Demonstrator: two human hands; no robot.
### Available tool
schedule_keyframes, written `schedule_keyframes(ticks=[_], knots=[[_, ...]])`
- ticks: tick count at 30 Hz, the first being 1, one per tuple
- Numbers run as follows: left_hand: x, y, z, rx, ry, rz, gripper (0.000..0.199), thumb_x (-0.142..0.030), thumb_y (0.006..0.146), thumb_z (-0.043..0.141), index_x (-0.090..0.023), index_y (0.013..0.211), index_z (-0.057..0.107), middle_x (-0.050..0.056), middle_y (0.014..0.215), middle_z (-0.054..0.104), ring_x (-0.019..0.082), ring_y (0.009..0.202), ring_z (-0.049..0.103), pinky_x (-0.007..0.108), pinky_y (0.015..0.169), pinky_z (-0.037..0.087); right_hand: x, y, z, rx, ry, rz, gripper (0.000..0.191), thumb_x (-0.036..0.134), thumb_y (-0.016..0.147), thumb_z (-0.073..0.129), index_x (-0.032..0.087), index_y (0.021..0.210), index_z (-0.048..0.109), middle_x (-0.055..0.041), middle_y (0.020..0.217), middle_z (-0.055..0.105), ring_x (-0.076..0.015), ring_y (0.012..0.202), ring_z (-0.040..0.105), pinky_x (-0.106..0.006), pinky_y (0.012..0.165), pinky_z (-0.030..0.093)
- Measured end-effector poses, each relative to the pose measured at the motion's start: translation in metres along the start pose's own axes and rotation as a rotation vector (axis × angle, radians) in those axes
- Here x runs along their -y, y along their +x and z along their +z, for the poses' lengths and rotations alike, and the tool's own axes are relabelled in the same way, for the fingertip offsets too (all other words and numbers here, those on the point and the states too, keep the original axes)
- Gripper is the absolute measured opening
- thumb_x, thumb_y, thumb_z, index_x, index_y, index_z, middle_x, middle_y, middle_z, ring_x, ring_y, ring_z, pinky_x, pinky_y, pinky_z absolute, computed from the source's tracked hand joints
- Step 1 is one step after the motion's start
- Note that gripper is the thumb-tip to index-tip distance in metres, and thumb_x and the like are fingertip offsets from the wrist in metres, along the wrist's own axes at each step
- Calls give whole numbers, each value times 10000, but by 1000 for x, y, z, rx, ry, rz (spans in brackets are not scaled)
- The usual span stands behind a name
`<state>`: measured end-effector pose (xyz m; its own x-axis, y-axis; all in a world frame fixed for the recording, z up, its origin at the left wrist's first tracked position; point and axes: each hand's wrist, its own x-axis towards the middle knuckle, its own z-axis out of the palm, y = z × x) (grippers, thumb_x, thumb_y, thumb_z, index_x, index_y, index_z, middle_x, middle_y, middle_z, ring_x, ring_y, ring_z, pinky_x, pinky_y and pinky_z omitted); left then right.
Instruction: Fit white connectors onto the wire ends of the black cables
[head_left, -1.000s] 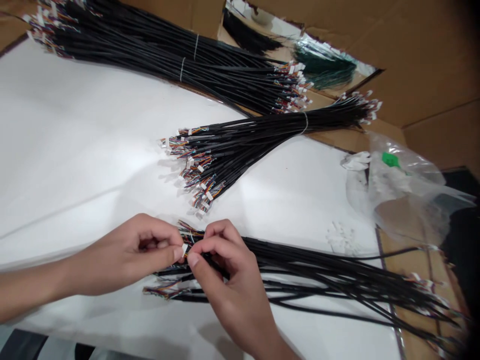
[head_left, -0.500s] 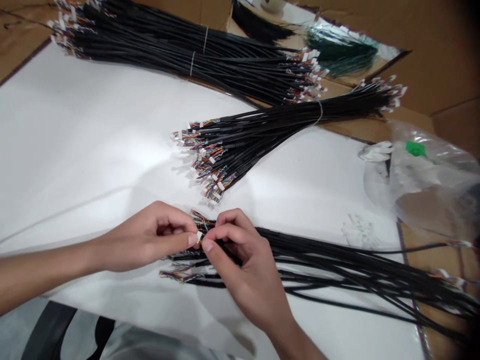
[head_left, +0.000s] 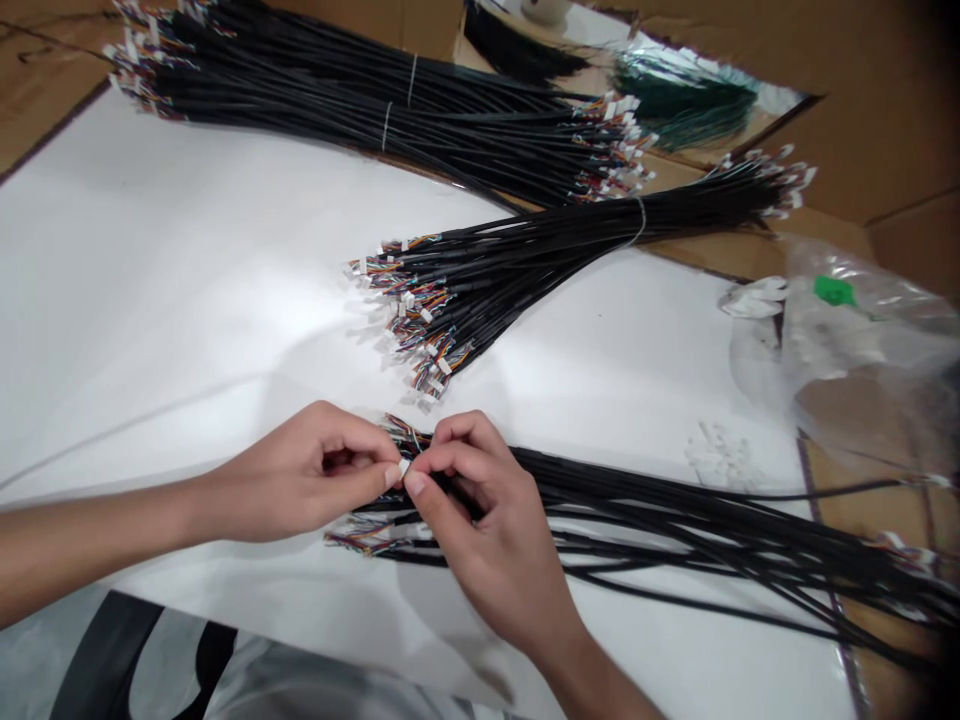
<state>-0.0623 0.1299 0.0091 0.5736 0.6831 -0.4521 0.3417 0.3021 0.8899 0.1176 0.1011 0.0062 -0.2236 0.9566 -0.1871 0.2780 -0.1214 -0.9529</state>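
Between my fingertips is a small white connector [head_left: 404, 467], pinched from the left by the thumb and forefinger of my left hand [head_left: 307, 472]. My right hand [head_left: 491, 520] is closed at the thumb and forefinger, gripping a thin wire end just right of the connector; the wire itself is mostly hidden. Under both hands lies a loose spread of black cables [head_left: 660, 510], their bare coloured wire ends [head_left: 360, 540] fanned out on the left. The far ends of these cables carry white connectors and reach past the table's right edge.
A tied cable bundle [head_left: 540, 240] lies beyond my hands, with larger tied bundles [head_left: 337, 90] behind it. Loose white connectors [head_left: 716, 455] are on the white tabletop [head_left: 165, 250] at right, near a clear plastic bag [head_left: 870, 340]. Cardboard [head_left: 862, 90] stands at the back.
Both hands stay pinched together at nearly the same place. The white connector has turned slightly and shows less between the fingertips. The whole view has shifted a little.
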Motion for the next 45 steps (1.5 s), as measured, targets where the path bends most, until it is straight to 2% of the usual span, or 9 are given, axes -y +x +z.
schedule_keyframes(ticks=[6, 12, 14, 18, 23, 33, 37, 42, 45], knots=[[2, -1, 2, -14, 66, 37, 327, -313, 904, 485, -138, 628, 505, -49, 546, 267, 72, 515, 239, 210, 449, 178, -2, -1, 1, -18, -23, -43, 122, 185, 846, 583, 156, 738, 633, -38, 869, 478, -130, 755, 518, -218, 545, 415], [3, 0, -1, -49, 109, 111, 296, -284, 898, 503, -131, 656, 580, -45, 555, 335, 69, 508, 304, 187, 447, 234, -1, 0, 2, -44, 38, 21, 121, 206, 801, 619, 158, 692, 645, -17, 823, 464, -89, 610, 460, -206, 444, 347], [3, -1, 0, -108, 159, 198, 260, -235, 886, 517, -131, 675, 628, -29, 630, 404, 64, 530, 362, 179, 466, 280, 0, -1, 1, -45, 74, 34, 94, 203, 789, 617, 162, 709, 644, -17, 840, 462, -88, 613, 461, -209, 442, 342], [5, -4, 3, -236, 264, 328, 222, -171, 885, 514, -128, 731, 669, 24, 937, 490, 14, 519, 384, 182, 486, 344, -2, -3, 0, -78, 122, 34, 41, 172, 788, 602, 194, 780, 636, -22, 897, 473, -117, 724, 472, -210, 508, 387], [10, -6, 4, -267, 342, 483, 165, -124, 888, 515, -138, 822, 665, 73, 1154, 505, 25, 603, 512, 187, 543, 420, -6, -1, 0, -97, 122, 24, 90, 122, 782, 582, 207, 775, 611, -18, 890, 479, -134, 778, 458, -227, 582, 404], [14, -3, 3, -234, 400, 642, 155, -69, 879, 515, -146, 880, 650, 90, 1164, 548, 40, 618, 536, 186, 526, 442, -5, 1, -2, -91, 134, 10, 154, 113, 762, 562, 209, 865, 623, -13, 925, 475, -131, 772, 454, -252, 610, 407], [16, -2, 2, -260, 464, 746, 160, -31, 863, 528, -133, 891, 648, 104, 1170, 561, 76, 738, 599, 176, 575, 477, -9, -1, -2, -93, 180, -4, 201, 105, 773, 537, 220, 885, 657, -10, 926, 481, -127, 783, 462, -242, 604, 405], [16, -2, 2, -263, 514, 768, 148, -28, 862, 531, -120, 887, 645, 110, 1149, 581, 124, 863, 627, 187, 642, 499, -12, 0, -2, -88, 213, -8, 201, 129, 817, 534, 240, 871, 693, -10, 925, 487, -127, 797, 489, -250, 603, 389], [16, -3, 2, -276, 499, 760, 144, -36, 864, 537, -125, 884, 649, 97, 1150, 574, 98, 819, 616, 171, 618, 479, -10, 2, -2, -82, 210, -7, 127, 190, 846, 565, 218, 822, 687, -20, 927, 492, -127, 778, 489, -248, 590, 396]])
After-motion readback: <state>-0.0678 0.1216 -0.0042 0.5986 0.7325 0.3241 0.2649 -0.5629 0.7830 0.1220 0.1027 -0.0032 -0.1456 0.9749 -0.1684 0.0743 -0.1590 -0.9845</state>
